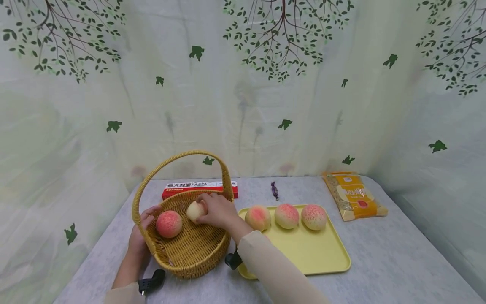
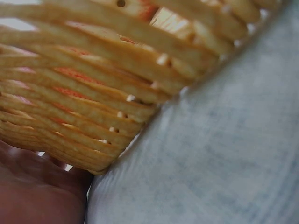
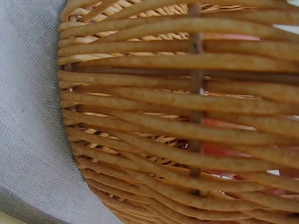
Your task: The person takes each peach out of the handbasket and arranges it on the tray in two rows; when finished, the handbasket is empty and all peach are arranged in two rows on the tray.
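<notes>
A wicker basket [image 1: 201,253] with a tall arched handle stands on the left half of the table. My left hand [image 1: 140,236] grips its left side near the rim; in the left wrist view the palm [image 2: 42,186] lies by the weave. Inside the basket, my right hand [image 1: 221,212] holds a pale peach [image 1: 194,211], its fingers covering the peach's right part. A redder peach [image 1: 169,224] sits to the left of it in the basket. The right wrist view is filled by the basket's woven side [image 3: 140,102], so that hand is hidden there.
To the basket's right lies a yellow tray [image 1: 311,257] with three peaches [image 1: 287,216] along its back. Behind the basket is a red-and-white pasta box [image 1: 201,185]. A purple-wrapped candy [image 1: 274,191] lies farther back, and a yellow grain bag [image 1: 355,196] at the right.
</notes>
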Motion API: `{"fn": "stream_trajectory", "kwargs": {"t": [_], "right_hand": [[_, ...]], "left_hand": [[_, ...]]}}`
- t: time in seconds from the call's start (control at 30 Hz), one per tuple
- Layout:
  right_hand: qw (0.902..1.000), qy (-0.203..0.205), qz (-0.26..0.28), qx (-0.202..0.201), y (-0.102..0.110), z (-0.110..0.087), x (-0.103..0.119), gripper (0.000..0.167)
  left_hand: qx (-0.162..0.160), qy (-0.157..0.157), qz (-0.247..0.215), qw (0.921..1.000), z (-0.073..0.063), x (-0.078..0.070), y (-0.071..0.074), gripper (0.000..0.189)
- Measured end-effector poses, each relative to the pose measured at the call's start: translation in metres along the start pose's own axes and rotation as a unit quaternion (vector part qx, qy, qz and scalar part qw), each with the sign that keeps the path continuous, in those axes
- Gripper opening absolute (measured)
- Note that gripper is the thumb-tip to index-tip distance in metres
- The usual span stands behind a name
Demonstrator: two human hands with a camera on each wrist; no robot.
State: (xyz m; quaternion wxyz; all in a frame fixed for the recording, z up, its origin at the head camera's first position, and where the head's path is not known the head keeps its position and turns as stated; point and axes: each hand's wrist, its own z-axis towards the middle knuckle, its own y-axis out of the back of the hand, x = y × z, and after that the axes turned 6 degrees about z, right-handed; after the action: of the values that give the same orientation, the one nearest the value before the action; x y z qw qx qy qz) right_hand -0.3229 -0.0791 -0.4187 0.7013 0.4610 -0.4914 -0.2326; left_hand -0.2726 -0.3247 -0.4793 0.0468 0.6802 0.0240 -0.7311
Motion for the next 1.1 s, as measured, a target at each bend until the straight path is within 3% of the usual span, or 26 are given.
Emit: {"fn": "stream_trajectory", "kwargs": {"t": [0.4, 0.73, 1.1], "right_hand": [[1.0, 0.002, 0.0, -0.003, 0.001, -0.0034, 0.0024, 0.051], [0.9988, 0.0, -0.049, -0.004, 0.0006, -0.005, 0.0028, 0.069], [0.999, 0.019, -0.035, 0.022, 0.001, -0.0063, 0.0005, 0.062]], "left_hand": [[-0.001, 0.001, 0.023, 0.9997, -0.0006, 0.0029, 0.0024, 0.047], [-0.002, 0.01, 0.018, 0.9998, 0.0028, 0.0013, 0.0013, 0.047], [0.0, 0.009, 0.011, 0.9999, 0.002, 0.0044, 0.0021, 0.047]]}}
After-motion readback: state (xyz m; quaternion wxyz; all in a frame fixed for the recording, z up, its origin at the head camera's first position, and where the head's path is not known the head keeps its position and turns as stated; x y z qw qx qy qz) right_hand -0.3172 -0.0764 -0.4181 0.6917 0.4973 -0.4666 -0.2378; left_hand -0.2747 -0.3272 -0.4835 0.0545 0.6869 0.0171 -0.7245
